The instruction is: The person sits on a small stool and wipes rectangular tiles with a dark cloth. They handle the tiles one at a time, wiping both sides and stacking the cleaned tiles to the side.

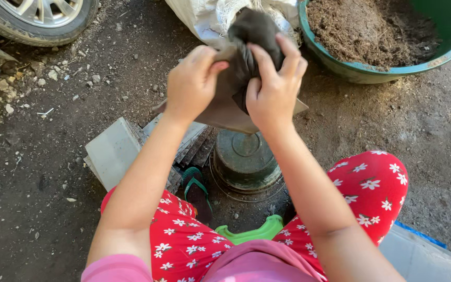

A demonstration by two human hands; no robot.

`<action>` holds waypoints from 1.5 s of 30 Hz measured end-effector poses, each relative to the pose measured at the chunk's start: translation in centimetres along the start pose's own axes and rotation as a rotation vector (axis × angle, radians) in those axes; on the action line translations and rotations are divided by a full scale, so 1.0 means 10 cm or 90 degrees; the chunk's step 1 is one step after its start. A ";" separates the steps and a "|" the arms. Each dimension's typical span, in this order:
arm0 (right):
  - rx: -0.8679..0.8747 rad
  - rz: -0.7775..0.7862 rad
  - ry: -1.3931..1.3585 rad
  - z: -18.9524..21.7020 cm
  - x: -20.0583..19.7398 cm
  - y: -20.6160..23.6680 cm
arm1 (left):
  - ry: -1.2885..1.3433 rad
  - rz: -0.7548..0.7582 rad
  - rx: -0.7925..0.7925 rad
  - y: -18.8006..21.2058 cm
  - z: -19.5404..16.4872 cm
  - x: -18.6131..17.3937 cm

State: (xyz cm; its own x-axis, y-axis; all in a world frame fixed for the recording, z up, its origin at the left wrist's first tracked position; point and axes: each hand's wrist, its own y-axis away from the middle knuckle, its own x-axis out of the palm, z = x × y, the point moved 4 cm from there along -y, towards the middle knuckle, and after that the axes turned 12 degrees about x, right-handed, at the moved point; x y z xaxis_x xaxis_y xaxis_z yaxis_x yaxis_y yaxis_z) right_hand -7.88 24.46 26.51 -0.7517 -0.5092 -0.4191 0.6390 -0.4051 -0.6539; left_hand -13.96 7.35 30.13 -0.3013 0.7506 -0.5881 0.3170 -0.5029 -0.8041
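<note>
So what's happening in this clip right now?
A seated person holds a dark plastic bag up in both hands: the left hand pinches its edge, the right hand grips its bunched top. Below it sits an upturned dark pot on the dirt ground. A green basin of soil and a white sack stand just beyond.

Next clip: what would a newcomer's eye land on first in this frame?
First, the two hands at centre top: the left hand and right hand both grip a dark, soil-smeared bag, its top bunched up between them. Next, the red trousers with white flowers along the bottom, then the green basin of brown soil at top right. A dark round pot sits on the ground below the bag.
</note>
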 end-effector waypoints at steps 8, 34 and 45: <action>0.150 0.011 0.203 -1.53 0.62 0.42 | 0.055 -0.084 -0.200 0.98 0.62 -0.43; 0.718 0.204 -0.489 -2.81 0.18 0.52 | -0.069 0.457 0.104 3.79 -0.09 0.66; 0.679 0.482 -0.824 -0.75 1.33 0.34 | 0.730 -0.100 -0.833 2.78 1.01 0.32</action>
State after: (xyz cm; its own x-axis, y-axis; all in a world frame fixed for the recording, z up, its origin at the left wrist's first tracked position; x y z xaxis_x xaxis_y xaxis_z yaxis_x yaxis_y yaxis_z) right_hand -16.94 22.00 14.05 -0.0365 -0.7770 0.6285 0.9477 0.1727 0.2684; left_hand -15.16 -8.59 5.03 0.1532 0.9414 0.3004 0.9779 -0.1882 0.0913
